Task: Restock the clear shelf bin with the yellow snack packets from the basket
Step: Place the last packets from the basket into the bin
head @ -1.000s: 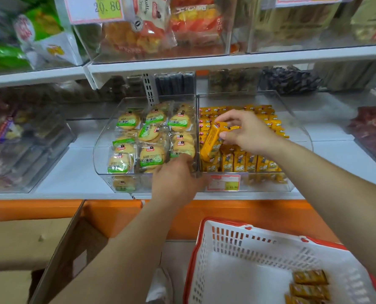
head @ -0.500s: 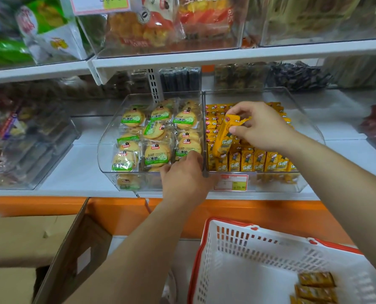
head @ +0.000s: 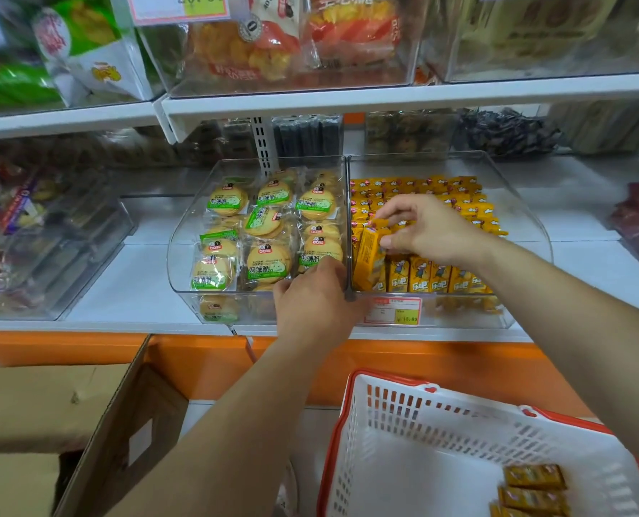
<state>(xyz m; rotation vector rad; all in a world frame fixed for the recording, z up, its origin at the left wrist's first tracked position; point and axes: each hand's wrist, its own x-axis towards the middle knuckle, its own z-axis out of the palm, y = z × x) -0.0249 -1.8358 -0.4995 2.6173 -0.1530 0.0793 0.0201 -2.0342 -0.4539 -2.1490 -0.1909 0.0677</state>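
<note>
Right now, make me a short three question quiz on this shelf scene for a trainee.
1. True or false: the right hand pinches a yellow packet at the left end of the clear bin.
2. The left hand rests at: A) the cardboard box, B) the front rim of the biscuit bin, C) the upper shelf.
3. What lies in the basket?
Key: 1 true; 2 B; 3 a few spare packets in one corner.
</note>
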